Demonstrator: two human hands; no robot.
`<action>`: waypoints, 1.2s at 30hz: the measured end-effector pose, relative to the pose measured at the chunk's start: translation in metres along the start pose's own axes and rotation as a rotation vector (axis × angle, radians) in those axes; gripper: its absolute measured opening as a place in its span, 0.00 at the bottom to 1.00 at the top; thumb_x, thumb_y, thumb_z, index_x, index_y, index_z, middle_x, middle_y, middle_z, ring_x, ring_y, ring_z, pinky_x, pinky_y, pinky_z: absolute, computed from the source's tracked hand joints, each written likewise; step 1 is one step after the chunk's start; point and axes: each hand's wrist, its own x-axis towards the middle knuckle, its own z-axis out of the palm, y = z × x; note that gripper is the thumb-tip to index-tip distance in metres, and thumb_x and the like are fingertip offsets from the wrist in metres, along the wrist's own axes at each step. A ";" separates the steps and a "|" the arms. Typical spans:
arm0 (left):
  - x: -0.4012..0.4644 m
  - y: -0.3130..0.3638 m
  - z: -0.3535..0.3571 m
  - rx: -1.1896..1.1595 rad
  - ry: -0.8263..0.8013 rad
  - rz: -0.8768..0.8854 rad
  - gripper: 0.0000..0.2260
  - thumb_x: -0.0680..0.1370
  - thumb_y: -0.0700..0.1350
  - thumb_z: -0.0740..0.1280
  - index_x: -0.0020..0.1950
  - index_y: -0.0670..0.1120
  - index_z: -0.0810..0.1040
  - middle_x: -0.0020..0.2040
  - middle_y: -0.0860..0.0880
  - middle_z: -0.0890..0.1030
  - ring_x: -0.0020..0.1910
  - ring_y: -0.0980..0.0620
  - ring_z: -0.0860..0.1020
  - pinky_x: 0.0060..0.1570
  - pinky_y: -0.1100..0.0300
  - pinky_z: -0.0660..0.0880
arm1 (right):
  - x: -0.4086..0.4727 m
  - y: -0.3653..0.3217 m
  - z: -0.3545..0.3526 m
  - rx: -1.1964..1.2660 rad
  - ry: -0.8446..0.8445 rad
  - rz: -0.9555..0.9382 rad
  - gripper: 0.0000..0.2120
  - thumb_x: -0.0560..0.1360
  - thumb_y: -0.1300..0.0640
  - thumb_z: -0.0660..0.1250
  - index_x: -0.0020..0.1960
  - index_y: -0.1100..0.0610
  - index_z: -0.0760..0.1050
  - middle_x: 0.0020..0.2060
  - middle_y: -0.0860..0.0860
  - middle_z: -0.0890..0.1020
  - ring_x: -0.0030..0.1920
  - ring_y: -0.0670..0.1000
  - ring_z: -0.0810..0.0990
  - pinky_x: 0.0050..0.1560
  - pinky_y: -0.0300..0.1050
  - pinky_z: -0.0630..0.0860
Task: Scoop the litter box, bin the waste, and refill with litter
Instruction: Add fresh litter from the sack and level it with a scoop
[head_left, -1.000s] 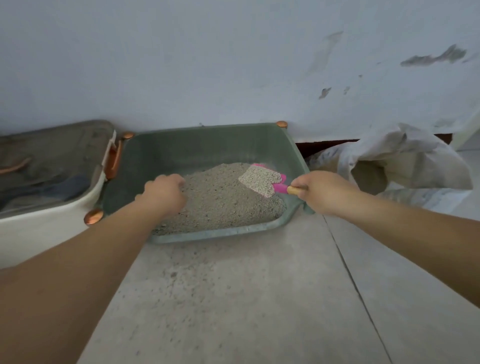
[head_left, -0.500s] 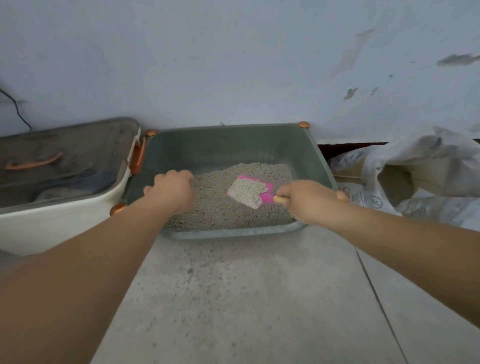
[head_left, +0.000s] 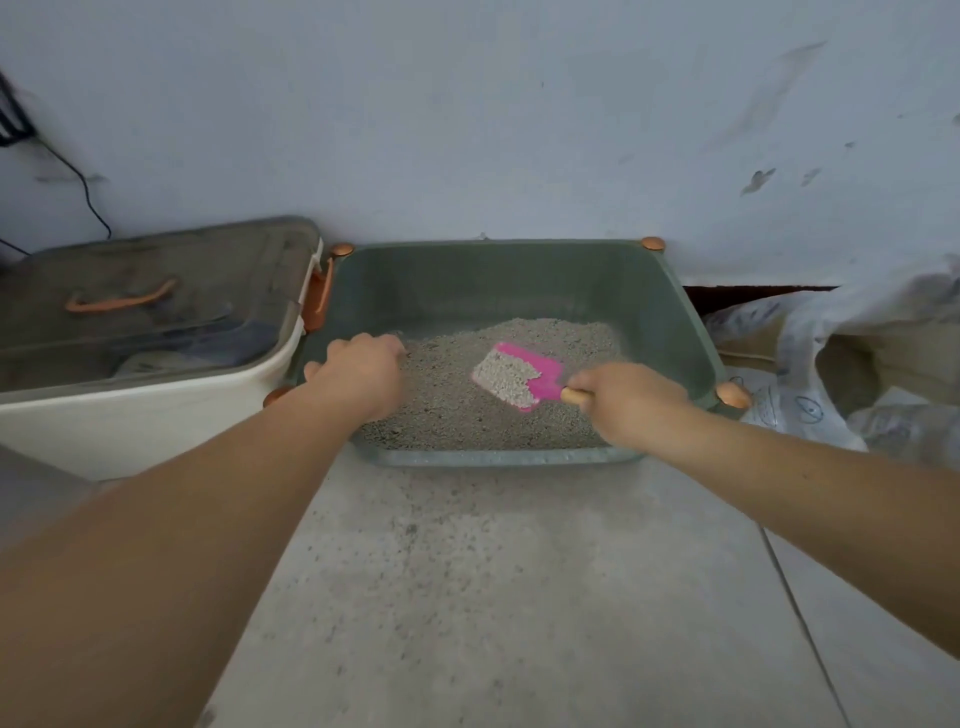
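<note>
Scooping the green litter box (head_left: 519, 270)
Our right hand (head_left: 631, 402) grips the pink scoop (head_left: 524, 376), loaded with litter (head_left: 452, 410); our left hand (head_left: 358, 371) hangs curled above the litter, its hold unclear.

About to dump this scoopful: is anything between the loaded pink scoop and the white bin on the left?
Yes: the left hand rests at the green litter box's left side, right on the line from the pink scoop, gripped by the right hand, to the white bin. The bin's lid also looks closed.
</note>
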 end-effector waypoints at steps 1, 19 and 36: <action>0.001 0.000 0.000 -0.004 0.003 -0.002 0.20 0.80 0.39 0.57 0.71 0.51 0.65 0.69 0.44 0.67 0.69 0.41 0.62 0.66 0.43 0.62 | 0.000 -0.010 0.003 0.002 -0.011 -0.014 0.12 0.79 0.60 0.56 0.50 0.48 0.76 0.42 0.49 0.77 0.45 0.53 0.76 0.34 0.40 0.66; 0.003 0.001 0.010 0.017 -0.020 0.017 0.20 0.79 0.38 0.56 0.69 0.51 0.67 0.68 0.45 0.68 0.68 0.42 0.63 0.64 0.43 0.61 | 0.022 -0.021 0.015 -0.016 0.074 0.041 0.14 0.78 0.63 0.57 0.58 0.51 0.76 0.46 0.51 0.79 0.44 0.54 0.77 0.34 0.40 0.67; -0.006 0.023 0.010 0.062 -0.006 0.077 0.21 0.78 0.37 0.57 0.70 0.51 0.67 0.68 0.45 0.68 0.68 0.42 0.63 0.65 0.44 0.62 | 0.020 0.019 -0.006 -0.122 0.036 0.144 0.15 0.74 0.66 0.60 0.55 0.53 0.78 0.44 0.51 0.78 0.46 0.55 0.78 0.42 0.44 0.71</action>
